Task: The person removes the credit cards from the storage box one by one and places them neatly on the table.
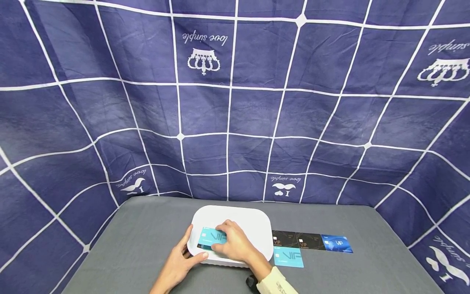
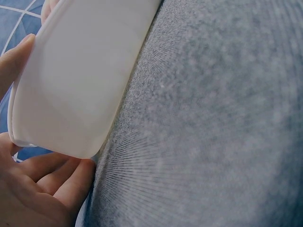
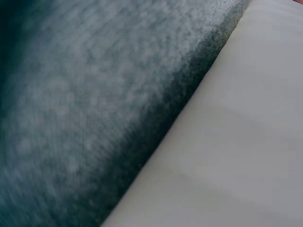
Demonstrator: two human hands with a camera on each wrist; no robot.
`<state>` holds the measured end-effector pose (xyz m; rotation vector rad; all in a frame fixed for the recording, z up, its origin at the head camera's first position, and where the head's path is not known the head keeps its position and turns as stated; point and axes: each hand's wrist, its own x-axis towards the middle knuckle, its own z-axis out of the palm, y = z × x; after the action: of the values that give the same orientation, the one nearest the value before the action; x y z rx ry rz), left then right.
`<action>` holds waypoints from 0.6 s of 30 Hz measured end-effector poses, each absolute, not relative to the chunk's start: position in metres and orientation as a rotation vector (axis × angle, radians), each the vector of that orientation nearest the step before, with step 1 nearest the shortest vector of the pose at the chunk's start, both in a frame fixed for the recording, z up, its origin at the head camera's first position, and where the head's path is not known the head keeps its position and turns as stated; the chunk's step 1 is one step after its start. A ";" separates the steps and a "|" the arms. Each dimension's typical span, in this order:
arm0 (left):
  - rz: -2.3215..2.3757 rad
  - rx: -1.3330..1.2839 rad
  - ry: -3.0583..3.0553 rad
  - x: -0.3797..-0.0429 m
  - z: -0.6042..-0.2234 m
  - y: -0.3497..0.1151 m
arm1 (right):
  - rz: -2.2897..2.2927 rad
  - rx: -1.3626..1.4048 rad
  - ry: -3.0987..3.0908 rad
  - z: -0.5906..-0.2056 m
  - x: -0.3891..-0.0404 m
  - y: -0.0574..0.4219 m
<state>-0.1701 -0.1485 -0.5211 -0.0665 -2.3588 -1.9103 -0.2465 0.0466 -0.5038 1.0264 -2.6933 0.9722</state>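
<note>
A white plastic tray point(image 1: 255, 222) with rounded corners stands on the grey cloth. My left hand point(image 1: 177, 261) grips its left near corner, thumb at the near rim and fingers along the left side. In the left wrist view the thumb point(image 2: 19, 59) lies on the rim of the tray point(image 2: 75, 80), and curled fingers reach its lower edge. Over the inside of the tray, my right hand point(image 1: 235, 243) pinches a light blue VIP card point(image 1: 211, 235) at its right end. A darker card edge point(image 1: 203, 246) shows just below it. The right wrist view shows mostly the tray wall point(image 3: 227, 142).
Right of the tray, two black VIP cards point(image 1: 310, 241) and a dark blue VIP card point(image 1: 337, 243) lie in a row, with another light blue card point(image 1: 288, 257) below. A blue checked curtain point(image 1: 249, 110) hangs behind the grey-covered table point(image 1: 147, 228).
</note>
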 end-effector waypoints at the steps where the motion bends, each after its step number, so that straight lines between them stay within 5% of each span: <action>1: -1.915 -0.069 -2.355 -0.170 -0.521 -0.148 | 0.981 1.025 -2.687 -0.503 -0.246 0.047; 18: -1.889 -0.080 -2.358 -0.170 -0.522 -0.149 | 1.018 1.003 -2.644 -0.502 -0.241 0.049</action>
<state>-0.1700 -0.1488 -0.5223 -0.0798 -2.3584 -1.8891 -0.2412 0.0488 -0.5025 1.0027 -2.6435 1.0177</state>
